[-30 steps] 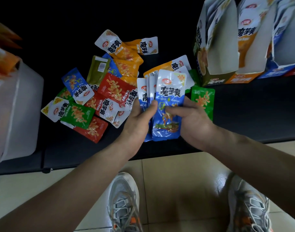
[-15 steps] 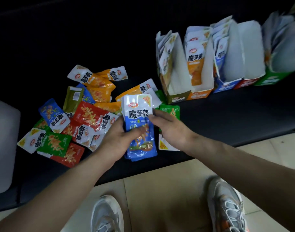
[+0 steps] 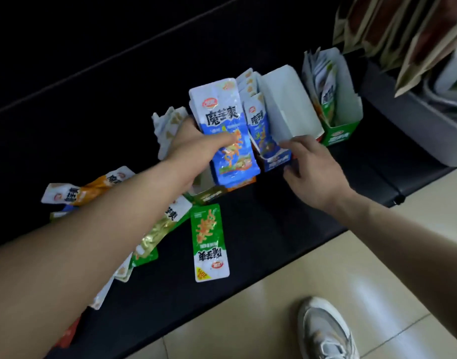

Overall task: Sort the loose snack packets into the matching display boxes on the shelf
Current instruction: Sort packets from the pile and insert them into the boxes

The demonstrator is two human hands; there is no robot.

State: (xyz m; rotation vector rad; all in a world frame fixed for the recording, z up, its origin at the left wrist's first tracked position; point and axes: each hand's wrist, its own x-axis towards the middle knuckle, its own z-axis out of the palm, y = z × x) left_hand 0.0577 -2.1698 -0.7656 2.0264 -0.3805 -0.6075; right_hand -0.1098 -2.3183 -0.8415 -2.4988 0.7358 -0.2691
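My left hand [image 3: 196, 149] grips a stack of blue snack packets [image 3: 225, 130], held upright just left of the blue display box [image 3: 278, 160]. My right hand [image 3: 313, 172] holds that box's front right corner, thumb at its top edge. Several blue packets [image 3: 258, 123] stand inside the box. To its right stands a green display box [image 3: 341, 132] with packets in it. Left of the blue box, partly hidden by my hand and the stack, are an olive box [image 3: 209, 195] and an orange box [image 3: 244, 183]. A loose green packet [image 3: 209, 242] lies on the black shelf [image 3: 274, 216].
More loose packets, orange [image 3: 92, 190], green and red, lie on the shelf under and left of my left forearm. A grey bin [image 3: 413, 120] with brown pouches above it stands at the far right. Beige floor tiles and my shoe [image 3: 325, 330] are below.
My left hand has carried the blue stack from the loose pile up to the blue box. My right hand let go of the stack and took the box's corner. The view swung right.
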